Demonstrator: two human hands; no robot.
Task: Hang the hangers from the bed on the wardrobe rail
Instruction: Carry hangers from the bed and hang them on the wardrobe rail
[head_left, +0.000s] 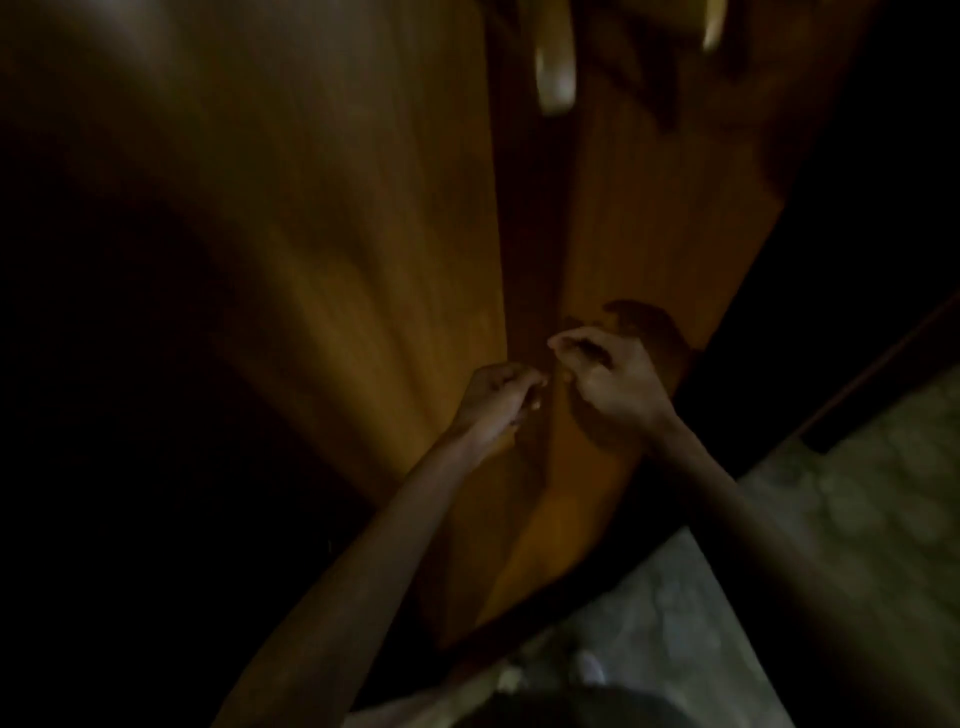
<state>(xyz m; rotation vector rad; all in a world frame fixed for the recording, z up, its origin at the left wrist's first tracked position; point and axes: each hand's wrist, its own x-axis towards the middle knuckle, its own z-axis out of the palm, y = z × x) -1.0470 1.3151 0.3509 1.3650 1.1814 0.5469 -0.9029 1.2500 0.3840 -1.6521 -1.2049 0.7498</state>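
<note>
The picture is dim and blurred. Two brown wooden wardrobe doors fill the middle, the left door (363, 234) and the right door (665, 218), with a narrow dark gap between them. My left hand (498, 397) curls its fingers on the inner edge of the left door. My right hand (608, 374) hooks its curled fingers on the inner edge of the right door, close beside the left hand. Pale curved ends of hangers (555, 73) show at the top through the gap. The rail is hidden and the bed is out of view.
A pale tiled floor (779, 561) lies at the lower right. A dark strip of frame (883, 374) runs diagonally at the right. The left side is in deep shadow. My own clothing shows at the bottom edge.
</note>
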